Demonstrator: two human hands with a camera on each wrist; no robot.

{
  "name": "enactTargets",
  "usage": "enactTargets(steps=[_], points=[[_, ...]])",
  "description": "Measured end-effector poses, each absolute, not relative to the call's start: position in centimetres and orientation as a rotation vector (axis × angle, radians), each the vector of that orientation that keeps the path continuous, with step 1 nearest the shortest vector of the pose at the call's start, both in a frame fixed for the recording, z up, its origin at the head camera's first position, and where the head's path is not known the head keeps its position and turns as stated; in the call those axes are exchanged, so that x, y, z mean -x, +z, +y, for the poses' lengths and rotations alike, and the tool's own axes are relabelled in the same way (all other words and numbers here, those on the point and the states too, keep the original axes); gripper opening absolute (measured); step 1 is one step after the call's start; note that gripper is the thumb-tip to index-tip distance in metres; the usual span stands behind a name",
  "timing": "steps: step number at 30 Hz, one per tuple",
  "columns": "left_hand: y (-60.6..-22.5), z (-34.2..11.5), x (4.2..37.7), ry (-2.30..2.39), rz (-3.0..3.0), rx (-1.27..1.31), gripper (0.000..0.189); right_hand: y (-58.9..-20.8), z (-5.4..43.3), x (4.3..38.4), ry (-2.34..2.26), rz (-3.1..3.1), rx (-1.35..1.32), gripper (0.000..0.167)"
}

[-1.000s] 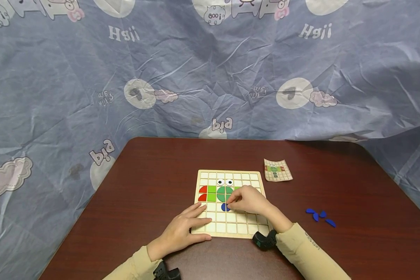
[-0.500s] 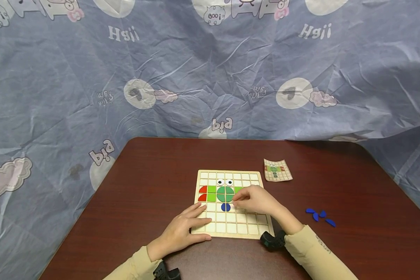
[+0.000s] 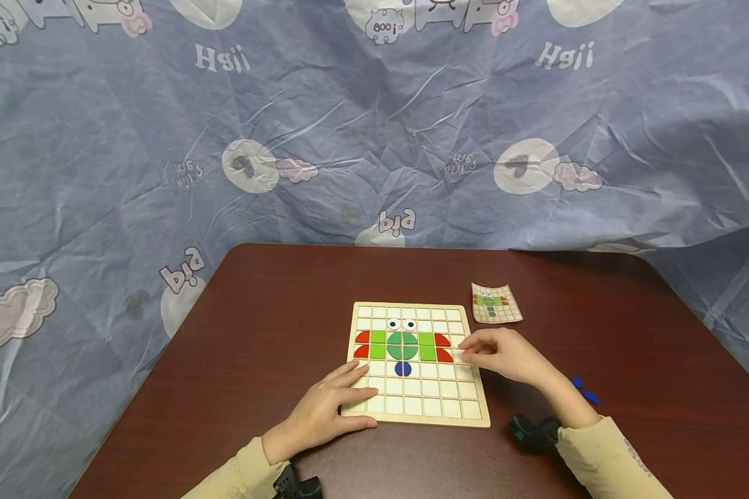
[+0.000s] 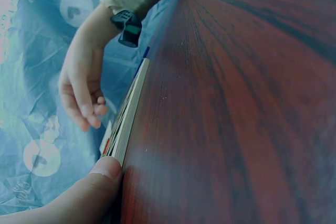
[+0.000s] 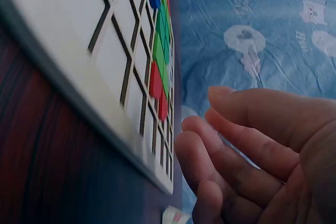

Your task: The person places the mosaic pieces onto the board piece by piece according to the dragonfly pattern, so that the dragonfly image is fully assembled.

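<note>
A wooden grid board (image 3: 431, 407) lies on the table, bearing two eye pieces (image 3: 401, 324), a green circle of quarter pieces (image 3: 402, 346), light green squares (image 3: 378, 344), red quarter pieces (image 3: 443, 347) on both sides and a small blue disc of two halves (image 3: 403, 369) below. My left hand (image 3: 327, 412) rests with spread fingers on the board's left edge; in the left wrist view its thumb (image 4: 97, 187) touches the board's side. My right hand (image 3: 505, 357) hovers over the right edge, fingers loosely bent. Nothing sits between its fingers (image 5: 262, 93) in the right wrist view.
A small pattern card (image 3: 496, 305) lies behind the board at the right. Loose blue pieces (image 3: 589, 397) lie on the table, partly hidden by my right forearm. A printed blue cloth (image 3: 349, 125) hangs behind the table (image 3: 287, 298).
My right hand has left the blue disc and moved right, off the middle of the board, uncovering the right-hand red pieces. The left hand has stayed in place.
</note>
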State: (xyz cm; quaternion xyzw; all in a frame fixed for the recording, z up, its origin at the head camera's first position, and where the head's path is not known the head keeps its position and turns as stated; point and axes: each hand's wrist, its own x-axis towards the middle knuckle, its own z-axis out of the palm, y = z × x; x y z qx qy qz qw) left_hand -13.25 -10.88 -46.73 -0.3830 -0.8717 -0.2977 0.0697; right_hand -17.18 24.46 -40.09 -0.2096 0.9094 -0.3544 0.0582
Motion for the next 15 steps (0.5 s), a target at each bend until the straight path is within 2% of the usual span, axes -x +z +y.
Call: enactTargets(steps=[15], points=[[-46.7, -10.9, 13.3, -0.897, -2.613, 1.158, 0.047, -40.5, 30.8, 15.9, -1.198, 2.725, 0.548, 0.029]])
